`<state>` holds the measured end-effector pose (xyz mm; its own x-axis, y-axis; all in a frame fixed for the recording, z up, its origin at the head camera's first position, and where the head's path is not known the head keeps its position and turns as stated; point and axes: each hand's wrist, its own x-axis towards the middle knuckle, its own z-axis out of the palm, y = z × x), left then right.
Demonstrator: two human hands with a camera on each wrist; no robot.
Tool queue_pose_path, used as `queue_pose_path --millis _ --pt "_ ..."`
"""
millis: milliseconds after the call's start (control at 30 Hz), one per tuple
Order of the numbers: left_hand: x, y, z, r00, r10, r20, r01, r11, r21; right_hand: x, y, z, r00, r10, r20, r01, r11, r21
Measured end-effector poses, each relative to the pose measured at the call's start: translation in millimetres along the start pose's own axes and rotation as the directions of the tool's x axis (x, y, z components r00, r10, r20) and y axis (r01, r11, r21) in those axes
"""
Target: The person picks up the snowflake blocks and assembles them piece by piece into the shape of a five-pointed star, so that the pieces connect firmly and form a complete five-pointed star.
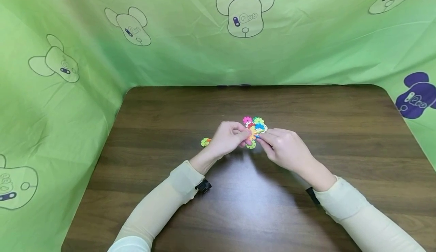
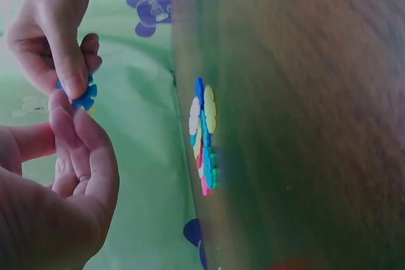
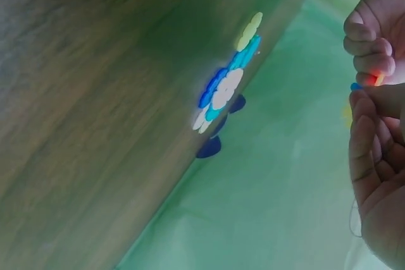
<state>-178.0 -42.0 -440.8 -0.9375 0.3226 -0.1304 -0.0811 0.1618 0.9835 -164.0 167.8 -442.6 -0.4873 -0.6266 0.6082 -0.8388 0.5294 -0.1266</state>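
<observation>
Fingers of my left hand pinch an orange notched plastic disc. My right hand pinches a blue notched disc between thumb and fingers. Both hands meet above the table, and the blue and orange discs sit close together; whether they are joined is hidden by the fingertips. Just beyond the hands, a cluster of discs lies on the table, among them a pink disc, a yellow-green disc and a blue disc. Another yellow-green disc shows below the fingers.
Left of the left hand lies a yellow-green disc with an orange piece beside it, partly covered by the hand. The brown wooden table ends at a green cloth backdrop printed with bear heads.
</observation>
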Motion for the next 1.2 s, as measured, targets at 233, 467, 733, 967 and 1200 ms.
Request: queue_pose_path --millis 233,467,733,967,1200 --pt "3.5 0.8 -7.9 1.0 -0.022 0.014 0.02 0.991 0.129 3 2 -3 0.996 0.04 0.086 -0.041 0.999 0.011" --pt "15.1 3.5 -48.7 0.996 -0.088 0.019 0.083 0.982 0.168 0 20 -10 0.928 0.244 0.282 -0.243 0.969 -0.039" --pt "24.9 -10.5 -97.6 0.984 -0.178 -0.012 0.169 0.91 0.379 -4 44 -9 0.772 0.396 0.497 -0.389 0.913 -0.123" --pt "28.0 -20.7 -115.0 0.961 -0.278 0.006 0.241 0.843 0.48 -2 52 7 0.761 0.394 0.515 -0.372 0.916 -0.151" --pt "29.7 -27.7 -119.9 0.969 -0.243 -0.04 0.196 0.665 0.721 0 57 20 0.781 0.364 0.507 -0.326 0.931 -0.166"
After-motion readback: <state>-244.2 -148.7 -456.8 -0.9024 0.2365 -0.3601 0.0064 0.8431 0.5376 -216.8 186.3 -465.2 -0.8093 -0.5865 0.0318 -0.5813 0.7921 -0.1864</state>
